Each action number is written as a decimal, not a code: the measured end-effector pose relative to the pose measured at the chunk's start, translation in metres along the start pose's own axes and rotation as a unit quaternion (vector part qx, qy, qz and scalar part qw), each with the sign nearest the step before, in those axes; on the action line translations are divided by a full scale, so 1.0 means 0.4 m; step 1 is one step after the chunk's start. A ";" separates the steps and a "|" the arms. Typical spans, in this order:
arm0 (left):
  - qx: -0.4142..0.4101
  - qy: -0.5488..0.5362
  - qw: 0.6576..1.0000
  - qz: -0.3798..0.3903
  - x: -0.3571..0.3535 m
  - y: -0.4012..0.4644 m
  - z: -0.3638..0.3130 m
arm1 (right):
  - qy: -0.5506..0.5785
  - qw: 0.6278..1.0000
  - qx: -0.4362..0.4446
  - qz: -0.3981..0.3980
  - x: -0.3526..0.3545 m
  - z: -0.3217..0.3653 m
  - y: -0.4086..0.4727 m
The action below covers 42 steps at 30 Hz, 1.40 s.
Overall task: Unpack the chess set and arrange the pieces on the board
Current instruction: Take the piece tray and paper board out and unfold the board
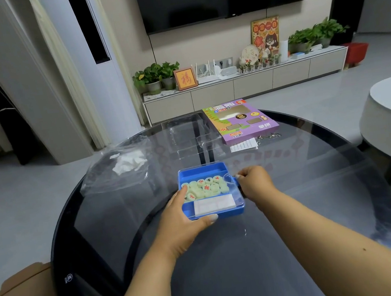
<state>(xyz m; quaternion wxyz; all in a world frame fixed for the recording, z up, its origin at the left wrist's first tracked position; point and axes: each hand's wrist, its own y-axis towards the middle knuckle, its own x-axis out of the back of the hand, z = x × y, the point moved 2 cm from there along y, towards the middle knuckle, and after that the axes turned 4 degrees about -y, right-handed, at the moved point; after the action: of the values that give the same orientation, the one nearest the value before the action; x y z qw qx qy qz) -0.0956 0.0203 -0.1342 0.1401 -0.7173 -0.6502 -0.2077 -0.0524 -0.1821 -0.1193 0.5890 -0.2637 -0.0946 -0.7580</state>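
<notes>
Two hands bracket a small blue plastic case [211, 191] of Chinese chess pieces [205, 187] near the middle of a round dark glass surface [231, 256]. The left hand [185, 215] grips the case's near-left corner, fingers along the left side and thumb curled across the front edge. The right hand [254, 182] is curled at the case's right edge, its fingertips pinching what looks like the latch tab [235, 180] of the clear lid [221, 194], which appears closed. Pale round pieces marked in red and dark characters lie loose under the lid, beside a folded white sheet [213, 205], probably the board.

Farther back on the surface lie the purple retail box [240, 121], a clear plastic insert tray [187, 133], a crumpled plastic bag [120, 164] and a printed slip [243, 145].

Unpacking seems barely past the packaging; no piece is out and no board is spread. If the latch gives suddenly, the lid could spring and tip the case, and loose discs might roll across the smooth glass and off its rim.
</notes>
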 end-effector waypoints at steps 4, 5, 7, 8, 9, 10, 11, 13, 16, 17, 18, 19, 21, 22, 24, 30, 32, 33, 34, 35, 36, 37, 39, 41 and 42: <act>0.004 -0.038 0.999 0.009 0.001 -0.007 0.000 | 0.054 0.998 -0.015 0.003 -0.006 0.001 -0.003; 0.009 -0.052 0.999 0.010 0.002 -0.006 0.002 | 0.066 0.998 -0.018 0.004 -0.008 0.001 -0.004; 0.013 -0.077 0.997 0.009 0.007 -0.008 -0.002 | 0.080 0.997 -0.021 0.002 -0.008 0.002 -0.008; 0.015 -0.086 0.996 0.009 0.010 -0.009 -0.003 | 0.087 0.996 -0.021 0.003 -0.008 0.003 -0.011; 0.017 -0.094 0.995 0.010 0.013 -0.009 -0.003 | 0.093 0.995 -0.023 0.005 -0.007 0.003 -0.015; 0.018 -0.099 0.995 0.013 0.016 -0.007 -0.002 | 0.098 0.995 -0.023 0.006 -0.007 0.003 -0.016; 0.019 -0.103 0.994 0.014 0.020 -0.005 0.001 | 0.101 0.995 -0.024 0.006 -0.006 0.004 -0.017; 0.024 -0.115 0.993 0.018 0.026 -0.005 0.004 | 0.105 0.994 -0.024 0.001 -0.007 0.005 -0.017; 0.042 -0.156 0.987 0.023 0.030 -0.008 0.008 | 0.111 0.994 -0.022 0.002 -0.010 0.009 -0.017; 0.045 -0.168 0.984 0.026 0.031 -0.010 0.009 | 0.107 0.994 -0.020 0.000 -0.010 0.011 -0.020; 0.046 -0.181 0.982 0.030 0.031 -0.011 0.010 | 0.105 0.994 -0.018 -0.002 -0.010 0.012 -0.021; 0.048 -0.192 0.980 0.032 0.032 -0.012 0.010 | 0.105 0.994 -0.017 -0.004 -0.011 0.013 -0.023; 0.051 -0.215 0.975 0.031 0.034 -0.012 0.012 | 0.113 0.993 -0.016 -0.004 -0.010 0.012 -0.027; 0.052 -0.230 0.971 0.032 0.036 -0.012 0.014 | 0.116 0.993 -0.015 -0.004 -0.011 0.010 -0.027; 0.049 -0.263 0.963 0.040 0.037 -0.012 0.016 | 0.112 0.994 -0.017 -0.006 -0.012 0.006 -0.031; 0.037 -0.338 0.941 -0.001 0.030 -0.026 0.007 | 0.117 0.992 -0.036 -0.001 -0.019 -0.003 -0.029; 0.038 -0.343 0.938 -0.013 0.023 -0.030 0.009 | 0.123 0.992 -0.037 -0.001 -0.020 -0.004 -0.028; 0.037 -0.345 0.938 -0.024 0.021 -0.031 0.009 | 0.121 0.992 -0.035 -0.002 -0.020 -0.004 -0.030; 0.034 -0.348 0.936 -0.037 0.018 -0.032 0.007 | 0.120 0.992 -0.032 -0.003 -0.020 -0.005 -0.028; 0.034 -0.349 0.935 -0.049 0.016 -0.033 0.007 | 0.117 0.993 -0.029 -0.004 -0.020 -0.005 -0.029; 0.037 -0.351 0.934 -0.058 0.015 -0.034 0.007 | 0.112 0.993 -0.026 -0.004 -0.019 -0.006 -0.030; 0.038 -0.351 0.933 -0.065 0.015 -0.034 0.006 | 0.107 0.994 -0.022 -0.002 -0.018 -0.006 -0.033; 0.040 -0.353 0.932 -0.073 0.016 -0.031 0.011 | 0.104 0.995 -0.013 -0.001 -0.017 -0.003 -0.035; 0.054 -0.369 0.925 -0.078 0.016 -0.028 0.013 | 0.070 0.997 0.008 -0.011 -0.017 0.004 -0.036; 0.058 -0.382 0.919 -0.074 0.017 -0.027 0.013 | 0.043 0.999 0.026 -0.019 -0.016 0.007 -0.034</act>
<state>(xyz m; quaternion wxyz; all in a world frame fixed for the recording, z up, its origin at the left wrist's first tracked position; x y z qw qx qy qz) -0.1054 0.0300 -0.1362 -0.0930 -0.6829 -0.7161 0.1107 -0.0634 -0.1716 -0.1181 0.5847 -0.2139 -0.0939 -0.7769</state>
